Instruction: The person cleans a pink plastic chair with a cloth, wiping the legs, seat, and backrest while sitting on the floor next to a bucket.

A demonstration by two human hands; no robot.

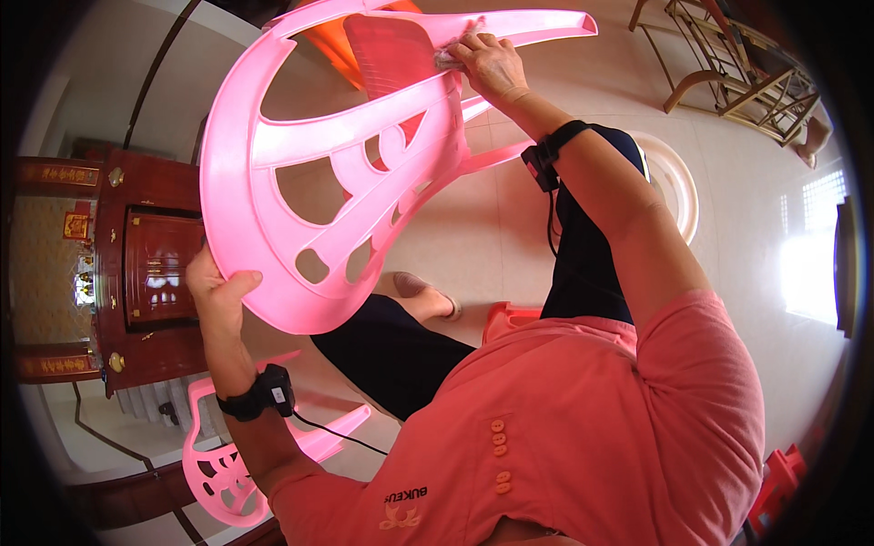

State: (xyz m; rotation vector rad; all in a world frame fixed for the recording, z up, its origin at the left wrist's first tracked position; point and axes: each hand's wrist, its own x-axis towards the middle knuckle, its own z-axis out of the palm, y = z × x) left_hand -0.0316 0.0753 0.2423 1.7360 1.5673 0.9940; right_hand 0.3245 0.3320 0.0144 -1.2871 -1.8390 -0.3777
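Note:
A pink plastic chair is held up tilted in front of me, its pierced backrest towards me. My left hand grips the outer rim of the backrest, thumb on the near face. At the far side, my right hand holds a crumpled cloth against the chair, near a long pink part that runs out to the right. Black straps with small boxes and cables sit on both forearms.
Another pink chair stands lower left. Something orange lies behind the held chair. A pale round basin is beside my right leg. A red seat shows beneath me. A wooden cabinet stands left, a metal frame upper right.

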